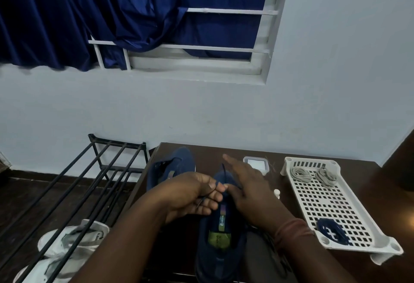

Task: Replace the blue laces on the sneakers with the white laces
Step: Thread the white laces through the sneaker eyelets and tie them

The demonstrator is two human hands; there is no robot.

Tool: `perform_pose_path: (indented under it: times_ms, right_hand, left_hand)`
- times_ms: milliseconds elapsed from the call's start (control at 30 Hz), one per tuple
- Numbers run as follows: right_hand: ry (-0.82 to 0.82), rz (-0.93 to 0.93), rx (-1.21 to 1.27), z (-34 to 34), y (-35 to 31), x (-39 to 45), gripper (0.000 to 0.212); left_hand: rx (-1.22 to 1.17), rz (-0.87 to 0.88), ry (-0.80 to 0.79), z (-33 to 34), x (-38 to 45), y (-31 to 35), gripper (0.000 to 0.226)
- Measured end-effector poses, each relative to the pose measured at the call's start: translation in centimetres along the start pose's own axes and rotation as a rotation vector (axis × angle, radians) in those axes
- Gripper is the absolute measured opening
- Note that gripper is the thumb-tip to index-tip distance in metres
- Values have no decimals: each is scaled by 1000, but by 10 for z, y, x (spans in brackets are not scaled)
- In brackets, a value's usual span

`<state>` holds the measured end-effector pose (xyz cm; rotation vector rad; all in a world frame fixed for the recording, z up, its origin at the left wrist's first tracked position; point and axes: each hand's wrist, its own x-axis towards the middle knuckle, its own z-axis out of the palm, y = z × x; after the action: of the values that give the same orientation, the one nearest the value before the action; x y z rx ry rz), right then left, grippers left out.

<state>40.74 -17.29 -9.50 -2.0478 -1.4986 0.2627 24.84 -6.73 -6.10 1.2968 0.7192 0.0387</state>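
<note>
A navy sneaker (220, 241) with a green insole lies on the dark table (277, 155), toe pointing away from me. Above its eyelets my left hand (192, 195) pinches a strand of its blue lace (224, 176) between thumb and fingers. My right hand (248, 189) hovers over the shoe's right side, fingers stretched out, thumb touching the lace near my left fingertips. A second navy sneaker (173, 166) lies behind, partly hidden by my left hand. Two coiled white laces (301, 174) (326, 176) and a bundled blue lace (331, 231) lie in a white perforated tray (333, 202).
A small white-lidded box (256, 164) sits at the table's back edge, and a tiny white object (277, 193) lies between shoe and tray. A black metal shoe rack (74, 184) stands left of the table, with white sneakers (71, 242) beneath it. A wall rises behind.
</note>
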Motion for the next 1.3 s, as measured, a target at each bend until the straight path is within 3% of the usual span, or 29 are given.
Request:
perform_pose_path:
  times_ms: [100,233,367,500,633,700,767,900,967,1167,1300]
  right_hand:
    - [21,-167,-22,1,3,-1,64]
    - [85,-296,-20,-6,10,4,21]
    - [-39,-181,247,-10,7,1,34]
    - [-108,-157,113,7,1,-4,24]
    - [-125,-270,-30,17,-7,-11,14]
    - [-77,-312,-65,17,-11,-13,11]
    - [50,-313,-86,13,-13,-12,12]
    - [205,-273,-36,-10,-12,-6,22]
    - [246,-243,-15,-18,-8,-3,17]
    - [395,-92,147,-20,9,3,16]
    - [294,27,205,-13,22,4,20]
  left_hand:
    - [38,49,-78,-2,-2,0,23]
    - [23,98,-168,-5,-3,-1,19]
    - [-126,164,-285,-3,-3,1,21]
    - [-595,299,-116,-3,8,5,38]
    - [-711,434,148,-8,24,0,41]
    - [-545,458,291,-7,28,-5,42]
    - [-183,469,425,-4,29,-10,43]
    - [326,471,480,6,30,-13,34]
    - [511,456,418,8,31,-16,28]
    - [176,354,33,24,32,-21,32]
    - [-48,310,-61,27,30,-18,33]
